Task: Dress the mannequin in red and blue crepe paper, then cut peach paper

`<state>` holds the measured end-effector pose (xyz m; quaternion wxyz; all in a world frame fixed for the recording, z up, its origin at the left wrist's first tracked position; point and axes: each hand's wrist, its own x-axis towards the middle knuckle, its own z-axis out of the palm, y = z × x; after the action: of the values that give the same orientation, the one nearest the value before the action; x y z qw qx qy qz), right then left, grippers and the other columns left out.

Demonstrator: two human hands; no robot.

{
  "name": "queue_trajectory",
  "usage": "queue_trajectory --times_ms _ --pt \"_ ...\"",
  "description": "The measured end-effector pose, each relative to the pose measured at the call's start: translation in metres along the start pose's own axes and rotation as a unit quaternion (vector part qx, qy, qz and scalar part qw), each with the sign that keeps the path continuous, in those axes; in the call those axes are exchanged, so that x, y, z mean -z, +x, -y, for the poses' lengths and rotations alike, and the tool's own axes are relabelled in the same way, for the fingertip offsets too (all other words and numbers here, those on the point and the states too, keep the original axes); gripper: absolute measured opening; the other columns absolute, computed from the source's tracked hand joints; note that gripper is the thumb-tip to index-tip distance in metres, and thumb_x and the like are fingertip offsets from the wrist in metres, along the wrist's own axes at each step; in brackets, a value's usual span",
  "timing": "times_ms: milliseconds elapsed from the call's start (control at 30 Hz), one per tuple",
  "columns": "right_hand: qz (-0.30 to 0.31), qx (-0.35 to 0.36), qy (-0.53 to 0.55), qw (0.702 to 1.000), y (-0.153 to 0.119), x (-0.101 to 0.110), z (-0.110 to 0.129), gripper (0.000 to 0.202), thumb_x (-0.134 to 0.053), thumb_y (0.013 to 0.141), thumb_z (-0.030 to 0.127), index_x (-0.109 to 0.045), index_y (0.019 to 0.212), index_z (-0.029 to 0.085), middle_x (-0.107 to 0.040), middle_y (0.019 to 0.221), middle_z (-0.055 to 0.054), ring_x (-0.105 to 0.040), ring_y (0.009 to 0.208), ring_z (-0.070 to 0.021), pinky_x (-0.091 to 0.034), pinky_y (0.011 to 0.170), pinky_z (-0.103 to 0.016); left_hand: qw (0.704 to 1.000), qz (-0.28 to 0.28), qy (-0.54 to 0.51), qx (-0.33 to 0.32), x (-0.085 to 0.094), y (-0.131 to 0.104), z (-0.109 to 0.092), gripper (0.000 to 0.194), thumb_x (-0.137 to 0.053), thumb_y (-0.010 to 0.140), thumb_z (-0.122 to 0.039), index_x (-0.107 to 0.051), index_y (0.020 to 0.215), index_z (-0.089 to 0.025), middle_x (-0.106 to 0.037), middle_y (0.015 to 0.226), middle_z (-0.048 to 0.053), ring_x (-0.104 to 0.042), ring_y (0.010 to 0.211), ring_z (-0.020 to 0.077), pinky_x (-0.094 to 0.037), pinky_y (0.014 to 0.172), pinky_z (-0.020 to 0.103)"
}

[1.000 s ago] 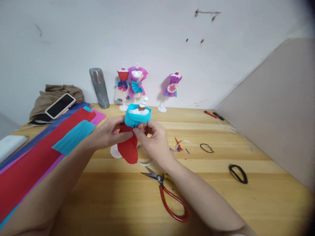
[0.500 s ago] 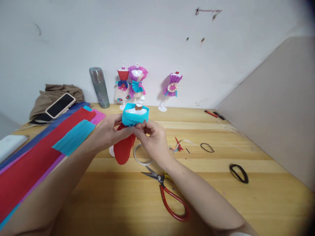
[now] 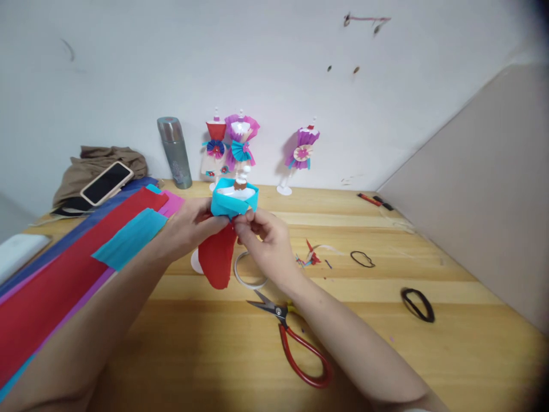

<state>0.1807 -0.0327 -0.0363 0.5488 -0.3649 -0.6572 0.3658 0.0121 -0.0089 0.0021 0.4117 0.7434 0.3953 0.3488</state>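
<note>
A small white dress-form mannequin (image 3: 234, 193) stands between my hands, wrapped around its top in turquoise crepe paper (image 3: 223, 205). Below that hangs a red crepe paper piece (image 3: 217, 263) with a rounded lower end. My left hand (image 3: 193, 226) is closed around the mannequin's left side, thumb at the waist where turquoise meets red. With fingertips pinched, my right hand (image 3: 263, 234) grips the paper at the right of the waist. Part of the mannequin's round white base (image 3: 196, 262) shows behind the red paper; the rest of its lower body is hidden.
Open scissors (image 3: 281, 312) and a white ring (image 3: 249, 283) lie close by my right forearm. Crepe paper strips (image 3: 128, 237), a phone (image 3: 107, 183) and a flask (image 3: 175, 153) are at left. Dressed mannequins (image 3: 303, 151) stand along the wall. Black bands (image 3: 417, 304) and paper scraps (image 3: 312, 256) lie right.
My left thumb has drawn back left from my right fingers, baring more of the waist. The mannequin's top has tilted slightly, and the red paper hangs a little straighter.
</note>
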Motion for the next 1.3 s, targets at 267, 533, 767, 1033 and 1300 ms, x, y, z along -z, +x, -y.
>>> queue_trajectory --times_ms 267,533,767,1033,1300 --pt "-0.038 0.029 -0.080 0.996 0.0003 -0.0039 0.0069 0.011 -0.054 0.079 0.024 -0.053 0.068 0.021 -0.055 0.062 0.002 -0.049 0.055 -0.0104 -0.041 0.055 -0.024 0.999 0.011 0.033 -0.024 0.0026 0.0000 0.0032 0.030 -0.058 0.081 -0.042 -0.071 0.087 -0.016 -0.071 0.083 0.003 -0.063 0.083 0.0233 -0.052 0.076 0.033" --pt "-0.004 0.024 0.008 1.000 0.0030 -0.0022 0.0075 0.013 -0.055 0.078 0.024 -0.052 0.066 0.021 -0.049 0.060 0.004 -0.046 0.055 -0.0098 -0.039 0.053 -0.024 0.999 -0.009 0.042 -0.021 0.0011 -0.0016 0.0014 0.027 -0.058 0.083 -0.038 -0.072 0.089 -0.015 -0.072 0.089 0.005 -0.064 0.086 0.0228 -0.050 0.076 0.032" --pt "0.019 -0.044 0.100 0.994 0.0065 -0.0006 0.0072 0.016 -0.060 0.074 0.028 -0.052 0.063 0.020 -0.047 0.057 0.004 -0.042 0.053 -0.0089 -0.038 0.052 -0.023 0.999 0.003 0.046 -0.015 0.0023 -0.0018 0.0005 0.024 -0.056 0.083 -0.036 -0.070 0.084 -0.016 -0.069 0.079 0.002 -0.060 0.074 0.0188 -0.046 0.064 0.027" --pt "0.022 -0.094 0.147 0.984 0.0078 0.0016 0.0074 0.013 -0.066 0.068 0.029 -0.059 0.063 0.020 -0.051 0.055 0.005 -0.046 0.052 -0.0094 -0.040 0.053 -0.024 0.998 0.000 0.066 -0.019 0.0023 0.0000 -0.0006 0.026 -0.056 0.080 -0.038 -0.068 0.081 -0.015 -0.066 0.075 0.002 -0.058 0.071 0.0177 -0.046 0.064 0.027" --pt "0.014 -0.027 0.112 0.993 0.0054 -0.0006 0.0077 0.009 -0.061 0.071 0.022 -0.058 0.062 0.020 -0.051 0.058 0.004 -0.045 0.053 -0.0086 -0.039 0.053 -0.023 0.997 -0.027 0.067 -0.029 0.0009 0.0000 -0.0006 0.017 -0.062 0.073 -0.033 -0.060 0.070 -0.016 -0.056 0.062 -0.002 -0.049 0.059 0.0122 -0.039 0.052 0.022"
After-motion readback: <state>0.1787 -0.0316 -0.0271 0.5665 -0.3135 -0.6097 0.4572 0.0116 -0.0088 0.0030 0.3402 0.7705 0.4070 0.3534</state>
